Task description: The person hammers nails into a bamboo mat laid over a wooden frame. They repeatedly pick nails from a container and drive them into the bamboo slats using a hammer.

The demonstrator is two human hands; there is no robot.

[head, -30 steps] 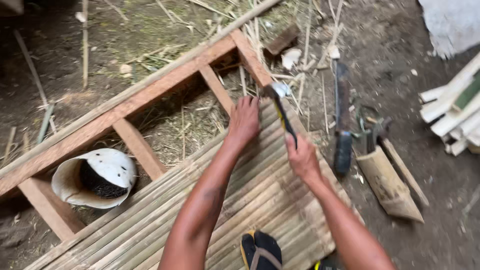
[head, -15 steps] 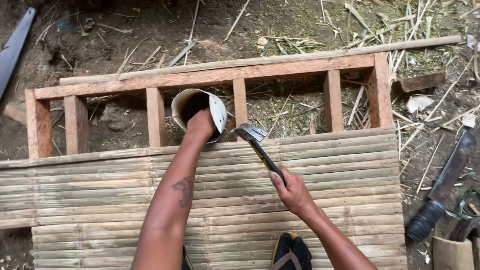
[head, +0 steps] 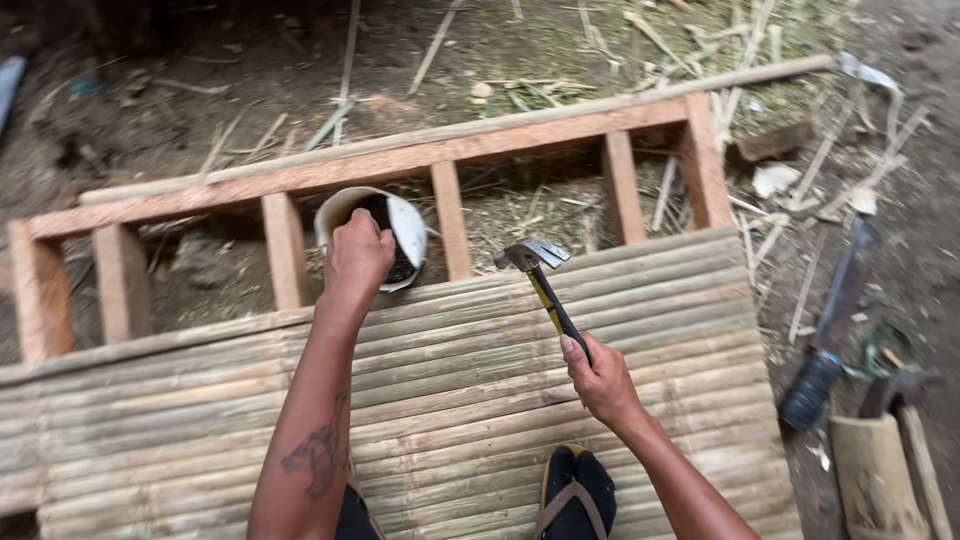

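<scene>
Left hand (head: 358, 255) curled into white plastic container (head: 408, 228) between wooden frame (head: 350, 170) rungs, right hand (head: 598, 378) fisted round claw hammer (head: 545, 285) handle, head raised above bamboo slat panel (head: 450, 400), sandalled foot (head: 577, 492) below.

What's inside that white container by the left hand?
The white container shows dark contents, too small to identify. The left hand reaches into its mouth, covering much of the inside, fingers hidden. The right hand holds a hammer.
</scene>
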